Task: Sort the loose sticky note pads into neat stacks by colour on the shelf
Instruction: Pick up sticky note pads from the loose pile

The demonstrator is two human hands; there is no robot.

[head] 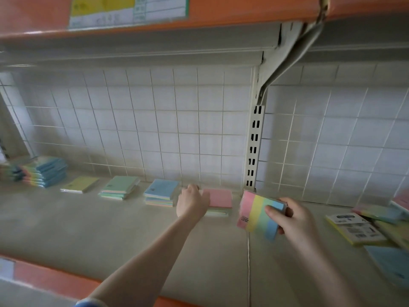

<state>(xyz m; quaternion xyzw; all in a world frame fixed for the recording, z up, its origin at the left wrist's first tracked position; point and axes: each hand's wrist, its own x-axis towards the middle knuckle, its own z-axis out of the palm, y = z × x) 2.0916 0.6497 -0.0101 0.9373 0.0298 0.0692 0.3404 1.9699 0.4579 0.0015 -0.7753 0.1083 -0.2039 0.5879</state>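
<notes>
Along the back of the beige shelf point(110, 229) lie a yellow pad point(80, 183), a green-topped stack point(121, 187), a blue-topped stack point(161, 191) and a pink-topped stack point(220, 199). My left hand point(192, 202) rests against the left side of the pink-topped stack, fingers hidden behind it. My right hand point(292, 218) grips a rainbow-striped pad point(259, 213), tilted up above the shelf, thumb on its face. A taller stack of rainbow-striped pads point(42, 171) stands at the far left.
Loose pads lie jumbled at the right: a yellow pad with a printed label point(354, 228), a blue pad point(391, 264), others behind. A slotted upright post point(254, 149) and a wire grid back the shelf. An orange-edged upper shelf point(199, 14) hangs overhead.
</notes>
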